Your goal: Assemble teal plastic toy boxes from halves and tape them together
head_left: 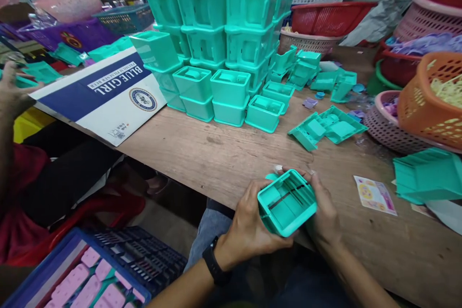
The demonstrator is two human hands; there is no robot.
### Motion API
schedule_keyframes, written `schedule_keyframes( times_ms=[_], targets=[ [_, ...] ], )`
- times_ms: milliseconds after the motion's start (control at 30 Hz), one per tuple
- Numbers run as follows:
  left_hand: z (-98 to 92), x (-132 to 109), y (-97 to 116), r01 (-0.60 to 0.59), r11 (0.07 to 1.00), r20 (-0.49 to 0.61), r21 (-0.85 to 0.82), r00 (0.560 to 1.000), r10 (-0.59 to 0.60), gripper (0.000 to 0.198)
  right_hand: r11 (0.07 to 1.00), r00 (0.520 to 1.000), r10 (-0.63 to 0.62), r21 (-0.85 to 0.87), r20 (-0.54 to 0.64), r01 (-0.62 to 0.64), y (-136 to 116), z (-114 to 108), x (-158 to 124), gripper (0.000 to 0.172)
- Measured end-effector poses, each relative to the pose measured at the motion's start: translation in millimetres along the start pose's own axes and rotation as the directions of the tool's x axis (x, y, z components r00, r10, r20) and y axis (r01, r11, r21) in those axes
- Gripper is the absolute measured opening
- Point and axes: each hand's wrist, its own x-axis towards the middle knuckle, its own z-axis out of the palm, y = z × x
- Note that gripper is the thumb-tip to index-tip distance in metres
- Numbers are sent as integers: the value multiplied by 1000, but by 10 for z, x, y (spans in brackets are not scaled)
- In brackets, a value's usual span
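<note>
Left hand (249, 221) and right hand (327, 214) curling half-closed, gripping green box (285, 212) by opposite sides (open end showing); stacked boxes (205, 41) towering beyond.

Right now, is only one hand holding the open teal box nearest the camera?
No, the left hand and the right hand both grip the teal box, one on either side.
</note>
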Motion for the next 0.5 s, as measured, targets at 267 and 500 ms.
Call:
schedule_keyframes(
  times_ms=[267, 500],
  targets=[
    [14, 13, -25, -51, 999, 2, -4, 999, 51, 88, 1000, 998, -20, 20, 61, 18, -86, -70, -8, 56],
    [12, 2, -49, -76, 997, 17, -10, 997, 76, 86, 924, 947, 33, -370, 321, 93, -192, -590, -89, 83]
  ],
)
